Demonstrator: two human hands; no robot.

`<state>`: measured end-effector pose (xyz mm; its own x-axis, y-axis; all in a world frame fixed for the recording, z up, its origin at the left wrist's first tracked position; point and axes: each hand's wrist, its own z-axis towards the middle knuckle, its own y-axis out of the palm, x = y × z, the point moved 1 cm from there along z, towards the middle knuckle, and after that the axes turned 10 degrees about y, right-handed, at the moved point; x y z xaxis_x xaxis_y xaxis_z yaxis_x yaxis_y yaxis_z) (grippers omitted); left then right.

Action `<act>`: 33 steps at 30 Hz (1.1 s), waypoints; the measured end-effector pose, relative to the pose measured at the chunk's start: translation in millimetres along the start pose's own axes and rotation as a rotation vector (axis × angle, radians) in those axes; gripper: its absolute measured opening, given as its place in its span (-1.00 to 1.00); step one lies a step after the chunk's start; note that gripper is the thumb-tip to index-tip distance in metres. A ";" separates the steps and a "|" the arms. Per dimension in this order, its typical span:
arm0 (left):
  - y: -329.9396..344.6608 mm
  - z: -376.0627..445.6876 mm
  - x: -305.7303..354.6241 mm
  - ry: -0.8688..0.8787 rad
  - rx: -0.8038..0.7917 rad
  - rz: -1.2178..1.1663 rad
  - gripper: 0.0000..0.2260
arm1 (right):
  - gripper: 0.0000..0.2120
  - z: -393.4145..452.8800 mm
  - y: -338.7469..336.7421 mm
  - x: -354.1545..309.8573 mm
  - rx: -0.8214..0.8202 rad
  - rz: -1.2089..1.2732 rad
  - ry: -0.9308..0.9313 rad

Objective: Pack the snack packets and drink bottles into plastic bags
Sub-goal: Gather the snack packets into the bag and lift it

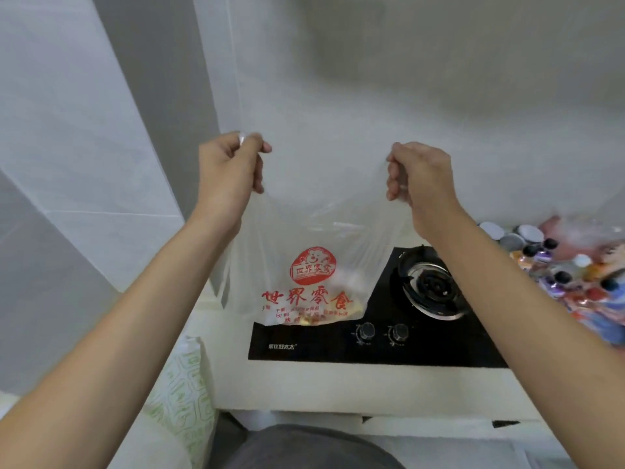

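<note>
Holding the bag (304,265) up by its two handles, the left hand (230,174) and the right hand (422,177) each have fingers curled tight round a bunched loop of film, so both grips are clamped on the bag. It hangs in the air above the tabletop (304,390), over the left part of the stove (372,346), its bottom near the stove's back-left corner. Something yellow and pale shows through the film near the bottom; what it is cannot be told.

The bag looks thin, soft and nearly weightless: it sags between the hands and creases freely, so it will not stay open unless it is held apart. The film is probably slippery, and the handles are the sound place to hold it, since they gather the load and resist tearing better than the sidewall.

Waiting along the right edge of the tabletop, beside the burner (429,282), is a heap of bottles (554,265) and packets (595,299). The bottles look small, rigid and capped, and are likely the heavier items; they should go in low and upright. The packets look light and crushable, best laid on top. A full bag may stretch at the handles.
</note>
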<state>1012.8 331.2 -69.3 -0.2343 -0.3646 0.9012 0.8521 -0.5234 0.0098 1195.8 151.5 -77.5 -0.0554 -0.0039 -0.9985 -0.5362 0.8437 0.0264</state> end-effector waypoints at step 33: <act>275.7 108.5 -151.2 -0.289 -0.334 0.239 -0.89 | -0.89 269.3 -154.8 68.0 0.077 -0.456 0.157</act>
<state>1333.9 325.6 -155.8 0.1284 -0.3012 0.9449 0.6586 -0.6865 -0.3084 1502.0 165.2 -162.6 0.0417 -0.4585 -0.8877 -0.4720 0.7740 -0.4219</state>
